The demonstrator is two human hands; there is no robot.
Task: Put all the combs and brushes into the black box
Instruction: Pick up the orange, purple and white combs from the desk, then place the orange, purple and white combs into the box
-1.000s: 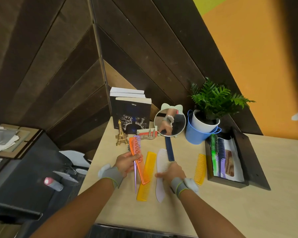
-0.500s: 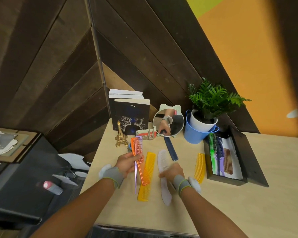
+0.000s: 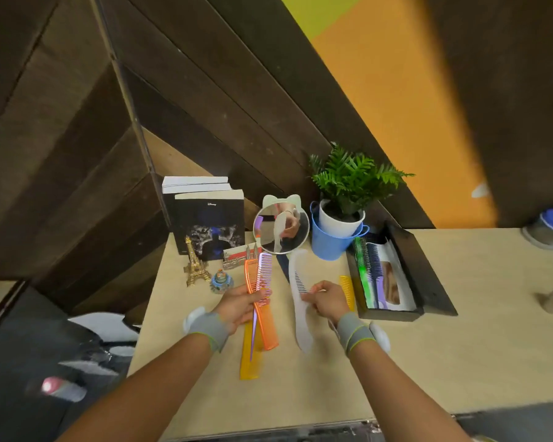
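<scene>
While our left hand (image 3: 237, 306) grips an orange comb (image 3: 261, 311) and a pink comb (image 3: 264, 275) together, our right hand (image 3: 328, 299) pinches a white comb (image 3: 297, 301) by its toothed edge, lifted clear of the desk (image 3: 460, 362). Beneath our left hand a long yellow comb (image 3: 249, 362) lies flat. A shorter yellow comb (image 3: 347, 290) lies just beside the black box (image 3: 428, 282), partly hidden by our right hand. Inside the box we see a green brush (image 3: 363, 272), a blue brush (image 3: 374, 266) and a brown one (image 3: 391, 287). A dark blue comb (image 3: 281, 266) shows behind the white comb, below the mirror (image 3: 281, 228).
</scene>
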